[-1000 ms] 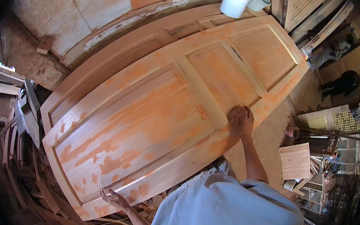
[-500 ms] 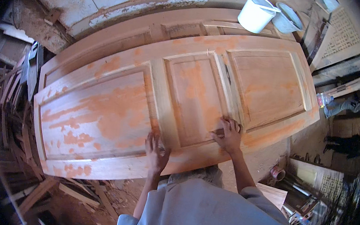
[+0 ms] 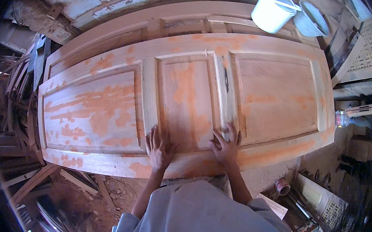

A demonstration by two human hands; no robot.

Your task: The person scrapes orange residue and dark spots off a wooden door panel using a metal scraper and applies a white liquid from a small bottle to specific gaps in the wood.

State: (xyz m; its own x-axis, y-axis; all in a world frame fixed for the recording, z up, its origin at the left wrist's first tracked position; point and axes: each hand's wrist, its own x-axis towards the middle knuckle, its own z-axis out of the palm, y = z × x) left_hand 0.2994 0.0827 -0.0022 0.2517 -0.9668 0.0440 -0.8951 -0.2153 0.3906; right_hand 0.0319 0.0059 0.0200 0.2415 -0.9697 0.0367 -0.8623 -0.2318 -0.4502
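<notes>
A wooden panelled door (image 3: 79, 155) lies flat before me, its pale wood streaked with orange patches. My left hand (image 3: 159, 153) rests on it at the lower left corner of the narrow middle panel (image 3: 182, 100), fingers stretched out over the moulding. Near that panel's lower right corner, my right hand (image 3: 227, 147) touches the wood with fingers spread. I see no tool in either hand, though what lies under the palms is hidden.
Behind the door lies another panelled door (image 3: 130, 39). A white bucket (image 3: 272, 12) and a grey bucket (image 3: 310, 20) stand at the far right. Wood scraps (image 3: 38, 182) are heaped at left. A reddish tin (image 3: 282, 187) and a plastic bottle (image 3: 342, 119) are on the right.
The view has shifted, so the doors and buckets sit differently in the picture. My right hand's fingers are spread wider; both hands stay by the middle panel's lower corners.
</notes>
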